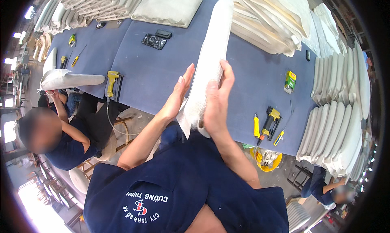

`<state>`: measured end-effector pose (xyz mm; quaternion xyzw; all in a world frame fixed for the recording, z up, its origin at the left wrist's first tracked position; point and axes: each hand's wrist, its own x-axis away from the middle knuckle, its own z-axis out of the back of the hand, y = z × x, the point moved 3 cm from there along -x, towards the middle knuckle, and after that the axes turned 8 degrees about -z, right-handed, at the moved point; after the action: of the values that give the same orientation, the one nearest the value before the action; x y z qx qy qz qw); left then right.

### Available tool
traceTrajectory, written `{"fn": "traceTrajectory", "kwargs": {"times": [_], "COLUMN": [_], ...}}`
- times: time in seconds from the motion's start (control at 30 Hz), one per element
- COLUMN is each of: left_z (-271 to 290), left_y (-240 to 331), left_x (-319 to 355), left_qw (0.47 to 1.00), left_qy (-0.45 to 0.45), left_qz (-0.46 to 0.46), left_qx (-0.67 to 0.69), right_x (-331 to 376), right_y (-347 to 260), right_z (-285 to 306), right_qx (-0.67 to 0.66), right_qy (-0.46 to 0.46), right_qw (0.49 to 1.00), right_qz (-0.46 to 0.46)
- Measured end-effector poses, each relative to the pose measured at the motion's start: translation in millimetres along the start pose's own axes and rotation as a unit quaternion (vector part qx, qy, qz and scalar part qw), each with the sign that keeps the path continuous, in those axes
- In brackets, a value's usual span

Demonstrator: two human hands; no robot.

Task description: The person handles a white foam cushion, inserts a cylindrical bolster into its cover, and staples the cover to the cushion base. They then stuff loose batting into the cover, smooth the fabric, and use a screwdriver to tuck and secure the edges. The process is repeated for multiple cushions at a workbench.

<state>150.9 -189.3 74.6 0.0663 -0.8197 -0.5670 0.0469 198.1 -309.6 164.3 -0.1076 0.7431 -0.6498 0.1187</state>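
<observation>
A pale fabric-covered cushion pad (214,42) stands on edge in front of me, its long narrow side toward me and a loose flap of cloth at its near end. My right hand (217,101) grips its right side, thumb on the near edge and fingers along the face. On the other side my left hand (177,94) is open, fingers stretched out together, beside the pad near the loose cloth. Whether the left palm touches it, I cannot tell. The blue-grey worktable (162,78) lies beyond and below.
At right lie a yellow staple gun (271,121), yellow cutter (256,125), screwdriver (279,138) and small green-yellow box (290,82). Padded panels (333,139) stack at the right edge, more (268,14) at the back. A co-worker (69,139) holds a pad at left, near another staple gun (114,86).
</observation>
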Motion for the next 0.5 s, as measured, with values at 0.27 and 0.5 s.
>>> {"fn": "traceTrajectory", "kwargs": {"times": [0.27,0.5], "left_z": [-10.1,-12.0], "left_y": [43.9,85.6], "left_x": [39.5,56.9], "left_qw": [0.991,0.968], "left_qy": [0.111,0.186], "left_qz": [0.070,-0.001], "left_qx": [0.006,-0.166], "right_x": [-6.4,5.7], "right_y": [30.8,62.9], "right_z": [-38.9,-65.9], "right_qx": [0.089,0.097], "right_qy": [-0.035,-0.013], "right_qw": [0.986,0.960], "right_qz": [0.138,0.263]}}
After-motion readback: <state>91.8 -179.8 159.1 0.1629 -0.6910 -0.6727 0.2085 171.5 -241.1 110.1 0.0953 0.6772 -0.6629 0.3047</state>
